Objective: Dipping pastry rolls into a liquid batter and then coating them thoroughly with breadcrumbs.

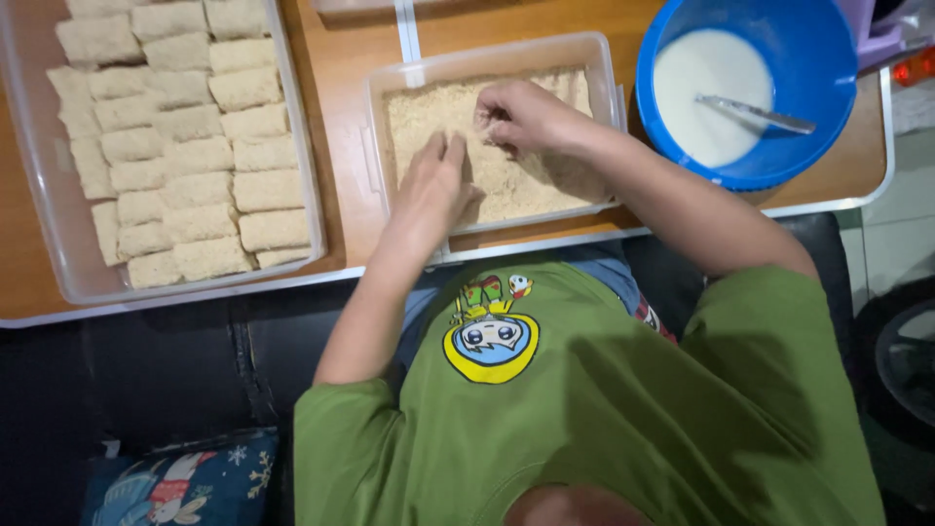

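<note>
A: Where are the hands?
B: Both in the clear tub of breadcrumbs at mid-desk. The left hand lies flat, fingers straight; the right hand, at its 2 o'clock, curls shut, pinching crumbs.
A: Nearby?
B: Breaded rolls at 9 o'clock, blue bowl at 3.

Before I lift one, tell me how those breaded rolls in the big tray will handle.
The breaded rolls look light and probably soft, so squeezing may dent them. Their dry crumb coating likely sheds when rubbed. Their flattish sides, packed in rows in the clear tray, suggest they won't roll.
</note>
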